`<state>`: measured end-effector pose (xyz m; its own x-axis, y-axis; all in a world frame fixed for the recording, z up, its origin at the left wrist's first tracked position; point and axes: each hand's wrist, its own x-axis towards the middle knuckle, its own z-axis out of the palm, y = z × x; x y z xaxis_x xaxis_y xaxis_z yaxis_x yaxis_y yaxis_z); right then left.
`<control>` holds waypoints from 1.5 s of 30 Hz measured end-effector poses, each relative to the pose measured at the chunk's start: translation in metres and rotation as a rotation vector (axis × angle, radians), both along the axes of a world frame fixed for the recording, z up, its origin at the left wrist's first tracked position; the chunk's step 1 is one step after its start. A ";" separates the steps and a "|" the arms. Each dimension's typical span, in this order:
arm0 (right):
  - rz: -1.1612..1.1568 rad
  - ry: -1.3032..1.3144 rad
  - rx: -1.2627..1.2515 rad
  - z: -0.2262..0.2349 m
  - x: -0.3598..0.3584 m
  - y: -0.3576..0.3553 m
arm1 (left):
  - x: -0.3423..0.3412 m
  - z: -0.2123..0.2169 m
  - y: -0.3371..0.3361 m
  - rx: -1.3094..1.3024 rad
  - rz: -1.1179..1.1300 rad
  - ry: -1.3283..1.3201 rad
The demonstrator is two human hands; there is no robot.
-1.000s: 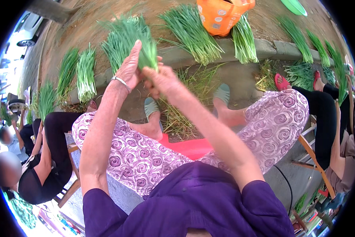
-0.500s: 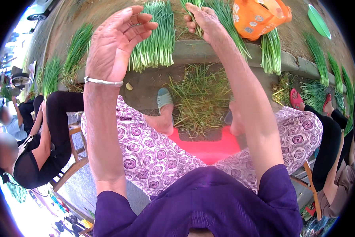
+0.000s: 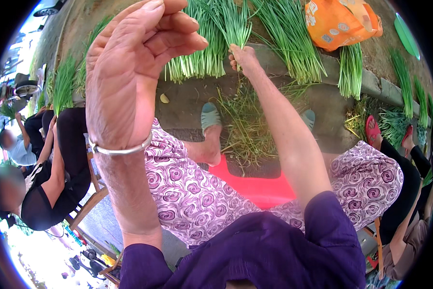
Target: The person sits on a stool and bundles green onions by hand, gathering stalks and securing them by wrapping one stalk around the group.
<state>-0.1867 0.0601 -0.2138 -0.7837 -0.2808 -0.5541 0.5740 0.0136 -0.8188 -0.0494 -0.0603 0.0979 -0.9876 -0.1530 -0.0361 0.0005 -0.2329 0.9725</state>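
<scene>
My right hand point(image 3: 244, 59) is closed round the pale ends of a small bunch of chives point(image 3: 235, 28), whose green leaves fan out away from me. Just left of it, a wide row of chives point(image 3: 194, 62) lies across the kerb, white ends toward me. Raised high and close to the camera, my left hand point(image 3: 134, 62) has its fingers bent but apart, with nothing in them. A silver bangle point(image 3: 122, 151) circles that wrist. Another spread of chives point(image 3: 293, 53) lies to the right of my right hand.
Loose trimmed leaves point(image 3: 247, 120) are heaped between my feet, before the red stool point(image 3: 255, 188). An orange bag point(image 3: 339, 24) stands beyond the kerb point(image 3: 329, 72), and a green basin point(image 3: 406, 36) at far right. People sit on chairs on both sides.
My right hand has come nearer with the chives, lowering them beside the row. My left hand has risen toward the camera and moved left, still empty. The view has shifted slightly.
</scene>
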 end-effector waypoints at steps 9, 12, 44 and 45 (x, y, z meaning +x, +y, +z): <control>0.061 -0.082 0.093 -0.023 0.004 -0.003 | -0.004 0.007 0.010 0.013 -0.068 -0.003; 0.080 -0.074 0.146 -0.031 0.013 0.010 | -0.006 0.003 0.014 -0.008 -0.080 -0.015; -0.281 0.804 1.116 0.056 -0.042 0.165 | -0.008 -0.001 0.049 -0.199 -0.017 -0.062; -0.231 0.765 1.132 0.055 -0.049 0.185 | -0.008 -0.001 0.050 -0.201 -0.020 -0.055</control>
<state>-0.2362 0.2451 -0.1584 -0.9595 0.2051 0.1933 0.0722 0.8419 -0.5348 -0.0579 -0.0100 0.0972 -0.9879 -0.1429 -0.0606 -0.0563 -0.0340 0.9978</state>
